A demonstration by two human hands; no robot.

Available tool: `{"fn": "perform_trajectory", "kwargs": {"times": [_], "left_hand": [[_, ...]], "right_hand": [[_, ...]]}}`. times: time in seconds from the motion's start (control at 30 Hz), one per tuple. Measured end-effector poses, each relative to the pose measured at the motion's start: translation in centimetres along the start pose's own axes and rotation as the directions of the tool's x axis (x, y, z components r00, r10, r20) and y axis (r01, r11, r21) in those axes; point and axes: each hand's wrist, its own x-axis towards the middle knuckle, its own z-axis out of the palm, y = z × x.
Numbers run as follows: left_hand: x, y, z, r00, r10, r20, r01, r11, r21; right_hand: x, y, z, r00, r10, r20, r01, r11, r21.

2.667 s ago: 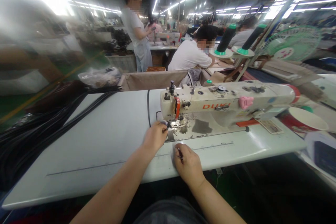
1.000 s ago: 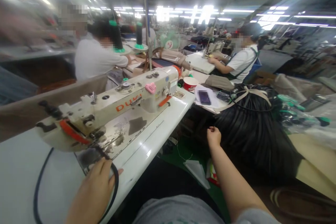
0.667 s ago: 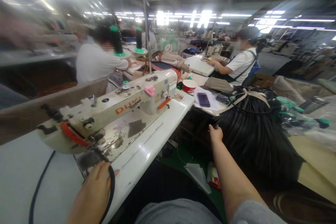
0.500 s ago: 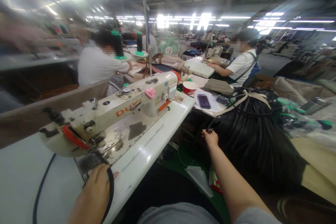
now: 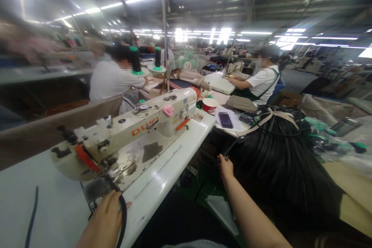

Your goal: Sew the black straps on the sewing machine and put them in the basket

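Note:
My left hand rests on the white sewing machine table, beside the needle end of the sewing machine. Its fingers are closed around a black strap, which curves past the thumb toward the machine's foot. More black strap lies on the table farther left. My right hand is stretched forward past the table edge, left of a big bundle of black straps. In its closed fingers is one black strap running up toward the bundle; a small dark bit also shows there, too small to name.
A pale tie binds the bundle. Behind the machine are a red and white tub, a phone on paper and thread cones. Bagged green spools lie right. Two co-workers in white sit ahead.
My right hand has come slightly down and toward me, and a strap now shows between it and the bundle. Less strap shows at the table's left. My left hand stays by the machine.

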Motion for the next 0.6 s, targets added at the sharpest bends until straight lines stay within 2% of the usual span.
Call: {"fn": "perform_trajectory", "kwargs": {"times": [0.1,0.17,0.3,0.37,0.47,0.6], "left_hand": [[0.0,0.3,0.6,0.998,-0.013,-0.067,0.015,1.0,0.025],[0.1,0.5,0.7,0.996,-0.01,-0.083,0.014,0.999,0.049],[0.2,0.9,0.3,0.998,-0.02,-0.059,0.023,0.998,0.052],[0.2,1.1,0.2,0.998,-0.047,-0.046,0.049,0.998,0.041],[0.3,1.4,0.3,0.996,-0.089,-0.026,0.09,0.996,0.028],[0.6,2.2,-0.4,0.992,-0.124,0.035,0.123,0.992,0.035]], "right_hand": [[0.8,-1.4,-0.7,0.999,-0.026,-0.019,0.026,1.0,-0.017],[-1.0,-0.6,0.0,0.999,-0.029,0.03,0.03,0.999,-0.035],[-6.0,2.5,2.5,0.97,0.031,0.243,-0.01,0.996,-0.086],[-7.1,3.1,3.1,0.958,0.048,0.282,-0.024,0.996,-0.089],[-6.3,1.8,2.7,0.971,0.034,0.236,-0.018,0.998,-0.068],[-4.6,-1.7,1.4,0.985,-0.021,0.173,0.029,0.999,-0.046]]}}
